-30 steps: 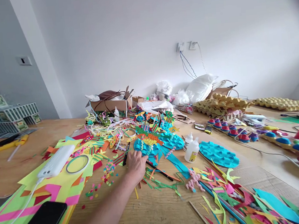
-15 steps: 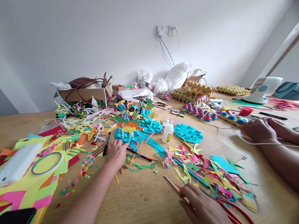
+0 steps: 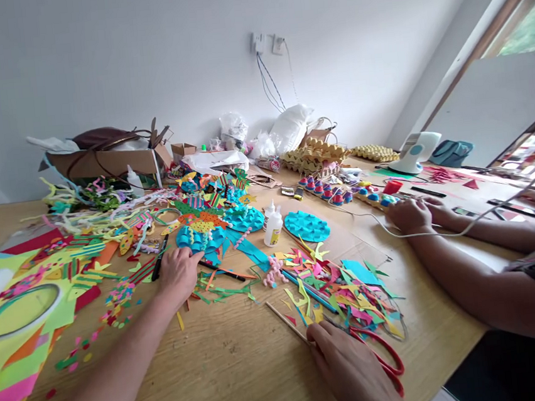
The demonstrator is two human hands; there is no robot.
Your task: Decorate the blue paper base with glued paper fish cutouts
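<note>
My left hand (image 3: 179, 271) reaches to the near edge of a blue-painted egg-carton piece (image 3: 199, 238), fingers closed on its rim. Paper fish with stripes and dots (image 3: 202, 221) stand on that piece. In my right hand (image 3: 347, 363), low over the table, a thin wooden stick (image 3: 286, 318) is pinched and points up to the left. Red-handled scissors (image 3: 390, 359) lie beside this hand, their blades partly hidden. A pink twisted pipe cleaner (image 3: 274, 271) and a white glue bottle (image 3: 274, 226) stand farther off, between the hands.
Paper scraps (image 3: 351, 287) cover the right middle. Another blue egg-carton piece (image 3: 306, 225) lies behind them. Coloured sheets with a tape roll (image 3: 22, 310) are at left. A co-worker's hands (image 3: 411, 215) work at right, with a white cable (image 3: 436, 233) crossing there.
My view has swung to the right, so the table's things sit farther left and more of the co-worker shows. Both my hands keep their holds; little else has moved.
</note>
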